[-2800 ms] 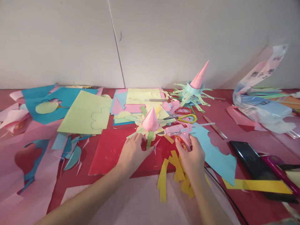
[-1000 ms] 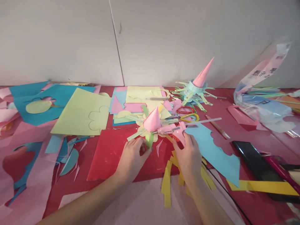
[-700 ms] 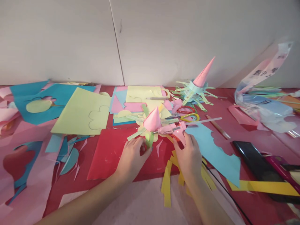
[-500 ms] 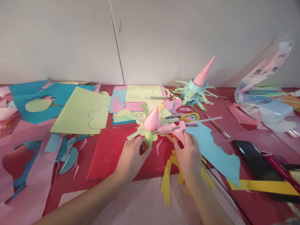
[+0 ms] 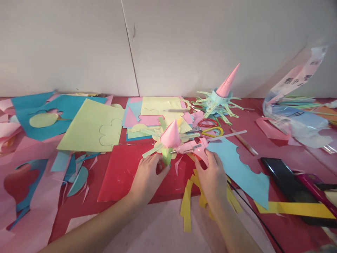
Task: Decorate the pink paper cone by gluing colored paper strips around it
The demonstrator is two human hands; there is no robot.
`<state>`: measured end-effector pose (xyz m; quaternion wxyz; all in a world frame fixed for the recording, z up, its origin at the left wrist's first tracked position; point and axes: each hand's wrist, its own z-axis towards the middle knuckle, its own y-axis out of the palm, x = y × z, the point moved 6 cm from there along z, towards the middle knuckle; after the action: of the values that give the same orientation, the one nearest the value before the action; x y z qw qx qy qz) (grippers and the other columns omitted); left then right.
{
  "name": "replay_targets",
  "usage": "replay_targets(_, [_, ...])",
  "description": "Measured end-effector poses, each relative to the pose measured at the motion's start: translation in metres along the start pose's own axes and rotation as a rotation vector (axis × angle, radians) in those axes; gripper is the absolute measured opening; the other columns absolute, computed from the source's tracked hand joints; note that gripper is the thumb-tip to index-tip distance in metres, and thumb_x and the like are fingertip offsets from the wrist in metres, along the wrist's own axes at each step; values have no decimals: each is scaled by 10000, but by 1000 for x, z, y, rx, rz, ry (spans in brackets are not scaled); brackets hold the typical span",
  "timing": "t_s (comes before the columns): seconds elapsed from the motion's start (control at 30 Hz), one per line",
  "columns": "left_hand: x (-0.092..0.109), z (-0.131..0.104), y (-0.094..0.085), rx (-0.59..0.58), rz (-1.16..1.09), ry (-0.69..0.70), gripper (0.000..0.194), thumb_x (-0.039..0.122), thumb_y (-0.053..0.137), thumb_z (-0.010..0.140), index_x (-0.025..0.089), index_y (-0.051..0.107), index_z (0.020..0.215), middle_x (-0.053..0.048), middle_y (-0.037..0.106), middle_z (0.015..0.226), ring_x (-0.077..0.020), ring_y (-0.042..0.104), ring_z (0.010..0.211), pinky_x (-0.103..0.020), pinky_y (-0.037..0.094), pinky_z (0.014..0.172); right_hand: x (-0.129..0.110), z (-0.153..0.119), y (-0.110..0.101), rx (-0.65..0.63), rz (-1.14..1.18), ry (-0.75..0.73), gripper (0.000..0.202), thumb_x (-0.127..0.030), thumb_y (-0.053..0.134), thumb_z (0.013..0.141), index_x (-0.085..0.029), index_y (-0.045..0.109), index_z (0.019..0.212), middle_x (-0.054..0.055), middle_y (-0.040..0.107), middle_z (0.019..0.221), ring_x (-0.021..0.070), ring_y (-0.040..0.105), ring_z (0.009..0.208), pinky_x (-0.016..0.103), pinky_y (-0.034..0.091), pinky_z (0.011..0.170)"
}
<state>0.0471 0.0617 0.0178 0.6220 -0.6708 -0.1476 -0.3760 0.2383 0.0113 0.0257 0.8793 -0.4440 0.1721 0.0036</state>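
Left hand (image 5: 147,177): thumb and forefinger are pinching the near end of a green paper strip (image 5: 166,154), the other fingers curling alongside. Right hand (image 5: 213,175): fingers are closing around the grip of a pink glue gun (image 5: 198,149), whose tip is pointing at the strip; whether it is touching cannot be told. Clear glue stick (image 5: 230,135): projecting from the gun's rear. Pink paper cone (image 5: 170,135): standing point upward on a pale yellow paper flower (image 5: 157,146), between and beyond the hands, with strips radiating around it. Red board (image 5: 119,174): lying beneath the left hand. Yellow paper strips (image 5: 186,207): lying in a loose group by the right wrist. Light blue sheet (image 5: 242,168), notched along one edge: lying to the right of the right hand. Black phone (image 5: 277,179): lying farther right, a long yellow strip (image 5: 295,208) crossing it. Second pink cone (image 5: 228,82): leaning above a blue band with green fringe (image 5: 210,109), near the wall (image 5: 184,45). Pale green sheet (image 5: 88,128): bearing a drawn scalloped outline, at left.
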Motion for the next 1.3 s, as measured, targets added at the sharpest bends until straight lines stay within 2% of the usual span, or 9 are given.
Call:
replay_targets(0.37, [2, -1, -1, 1, 13, 11, 169, 279, 528, 810, 207, 433, 690, 18, 543, 668, -156, 481, 667, -295, 381, 635, 2, -4, -4, -11, 54, -45, 290, -311, 509, 854, -177, 527, 1111, 104, 609, 988, 220, 584, 881, 328, 496, 719])
replay_targets(0.8, [2, -1, -2, -11, -6, -5, 126, 265, 539, 798, 208, 459, 720, 18, 545, 681, -161, 477, 679, -301, 371, 658, 5, -4, -2, -16, 108, -114, 279, -301, 493, 852, -184, 526, 1103, 82, 607, 936, 200, 573, 820, 314, 479, 688])
replay_targets(1.3, [1, 0, -1, 7, -13, 15, 155, 262, 561, 794, 206, 458, 694, 29, 536, 661, -151, 479, 658, -285, 367, 630, 8, -2, -3, -37, 138, -35, 303, -331, 552, 801, -186, 536, 1066, 70, 613, 924, 202, 586, 852, 308, 491, 705])
